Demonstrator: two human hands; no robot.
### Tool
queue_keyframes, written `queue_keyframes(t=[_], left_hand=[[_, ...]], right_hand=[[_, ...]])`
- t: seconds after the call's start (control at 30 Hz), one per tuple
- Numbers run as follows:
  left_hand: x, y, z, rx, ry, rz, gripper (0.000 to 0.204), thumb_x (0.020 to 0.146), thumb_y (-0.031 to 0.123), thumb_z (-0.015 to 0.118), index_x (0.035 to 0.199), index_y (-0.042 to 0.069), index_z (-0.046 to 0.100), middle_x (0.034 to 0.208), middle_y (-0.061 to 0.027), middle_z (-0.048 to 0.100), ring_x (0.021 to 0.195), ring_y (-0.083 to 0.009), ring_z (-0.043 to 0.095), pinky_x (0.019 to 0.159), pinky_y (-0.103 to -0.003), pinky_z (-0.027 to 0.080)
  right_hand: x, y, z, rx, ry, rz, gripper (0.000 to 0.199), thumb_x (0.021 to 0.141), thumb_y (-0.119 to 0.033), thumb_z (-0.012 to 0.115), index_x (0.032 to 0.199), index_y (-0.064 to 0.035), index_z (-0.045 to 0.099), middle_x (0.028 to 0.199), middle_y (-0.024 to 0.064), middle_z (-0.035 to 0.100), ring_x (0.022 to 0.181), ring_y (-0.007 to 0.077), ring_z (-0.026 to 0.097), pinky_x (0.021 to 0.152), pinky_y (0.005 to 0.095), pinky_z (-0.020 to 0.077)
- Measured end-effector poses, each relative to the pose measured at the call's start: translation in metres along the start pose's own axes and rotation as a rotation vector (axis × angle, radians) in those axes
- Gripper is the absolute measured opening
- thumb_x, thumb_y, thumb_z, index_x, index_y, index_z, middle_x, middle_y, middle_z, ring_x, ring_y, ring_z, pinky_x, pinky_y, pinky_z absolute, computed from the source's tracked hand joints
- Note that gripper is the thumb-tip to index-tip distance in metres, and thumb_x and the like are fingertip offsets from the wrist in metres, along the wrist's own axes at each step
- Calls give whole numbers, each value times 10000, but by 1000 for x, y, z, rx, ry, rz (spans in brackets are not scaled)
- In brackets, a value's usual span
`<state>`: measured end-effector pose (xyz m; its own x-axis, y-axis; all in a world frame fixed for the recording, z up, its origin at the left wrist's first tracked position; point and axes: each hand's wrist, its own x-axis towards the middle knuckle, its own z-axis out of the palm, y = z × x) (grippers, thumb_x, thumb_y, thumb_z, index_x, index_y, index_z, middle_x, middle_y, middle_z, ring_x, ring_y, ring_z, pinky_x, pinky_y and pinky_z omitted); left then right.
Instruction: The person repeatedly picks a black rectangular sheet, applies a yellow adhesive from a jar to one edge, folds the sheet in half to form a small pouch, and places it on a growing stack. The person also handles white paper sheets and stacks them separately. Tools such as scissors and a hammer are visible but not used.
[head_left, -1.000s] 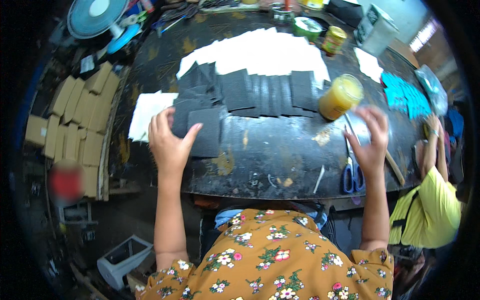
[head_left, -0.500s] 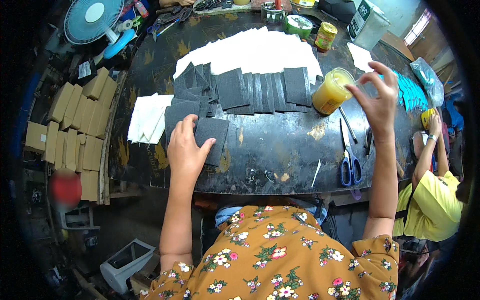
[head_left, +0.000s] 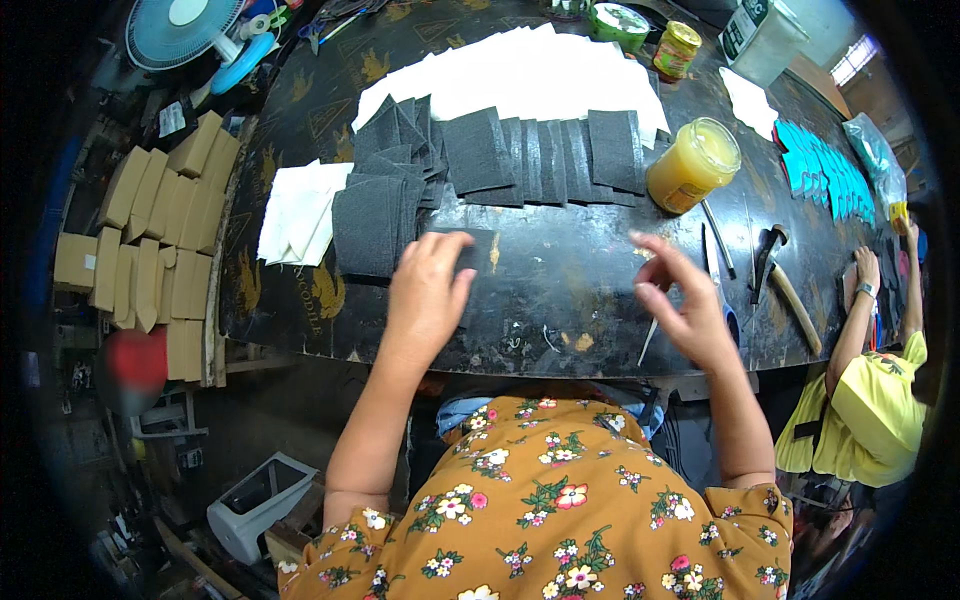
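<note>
My left hand (head_left: 428,292) rests on a dark grey fabric-like piece (head_left: 483,246) lying flat on the table, its fingers spread and the thumb apart. The hand covers much of that piece. Left of it is a pile of similar dark grey pieces (head_left: 365,225). My right hand (head_left: 690,305) hovers over the table near the front, fingers loosely bent, thumb and forefinger apart, nothing visible between them. Beneath it, scissors with blue handles (head_left: 732,326) are partly hidden. Beyond stands a glass jar of yellowish paste (head_left: 692,168), without a lid.
A row of dark grey pieces (head_left: 545,160) overlaps white sheets (head_left: 520,80). Smaller white pieces (head_left: 298,215) lie left. At right are a hammer (head_left: 795,305), a thin rod (head_left: 720,240) and turquoise pieces (head_left: 825,175). A co-worker in yellow (head_left: 870,410) works beyond the hammer.
My right hand has come down and toward me from beside the jar. My left hand has shifted right with the grey piece, away from the pile. The view has tilted slightly.
</note>
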<state>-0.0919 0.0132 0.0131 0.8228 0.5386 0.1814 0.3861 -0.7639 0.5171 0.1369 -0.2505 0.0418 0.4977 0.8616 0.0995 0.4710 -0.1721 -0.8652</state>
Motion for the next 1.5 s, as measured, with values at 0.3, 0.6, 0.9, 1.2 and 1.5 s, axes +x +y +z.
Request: queue_keyframes(t=[0.3, 0.6, 0.9, 1.2, 1.5], left_hand=[[9, 16, 13, -77, 135, 9, 515, 883, 71, 833, 1357, 34, 635, 1301, -196, 629, 1228, -410, 634, 1053, -494, 526], [17, 20, 23, -597, -315, -233, 606, 848, 34, 831, 1411, 45, 606, 1013, -190, 725, 937, -417, 713, 880, -476, 558], [49, 48, 55, -286, -130, 157, 326, 914, 48, 766, 1239, 45, 738, 1188, -192, 667, 1176, -394, 658, 1037, -480, 535], [49, 46, 59, -320, -104, 166, 310, 888, 57, 794, 1194, 40, 752, 1207, -180, 651, 1193, -406, 650, 1035, -487, 539], [50, 44, 60, -328, -119, 136, 293, 897, 81, 788, 1184, 39, 750, 1260, -175, 663, 1221, -400, 654, 1036, -483, 544]], right_hand=[[11, 22, 39, -49, 99, -75, 481, 1000, 9, 706, 1471, -67, 649, 1104, 109, 694, 1008, 209, 690, 925, 331, 562], [16, 21, 39, -9, 145, -61, 433, 1010, -1, 691, 1437, -62, 670, 1095, 89, 696, 1042, 196, 680, 935, 328, 546], [34, 31, 24, -227, 27, -76, 355, 1019, 12, 623, 1341, -64, 750, 1146, 140, 692, 1103, 295, 677, 985, 397, 525], [55, 49, 42, -468, 111, -229, 423, 911, 8, 679, 1295, -128, 794, 1092, 113, 670, 1071, 333, 639, 938, 460, 495], [-17, 17, 42, -569, -86, -436, 454, 811, -38, 771, 1252, -136, 807, 1081, 44, 692, 1009, 250, 653, 850, 409, 462]])
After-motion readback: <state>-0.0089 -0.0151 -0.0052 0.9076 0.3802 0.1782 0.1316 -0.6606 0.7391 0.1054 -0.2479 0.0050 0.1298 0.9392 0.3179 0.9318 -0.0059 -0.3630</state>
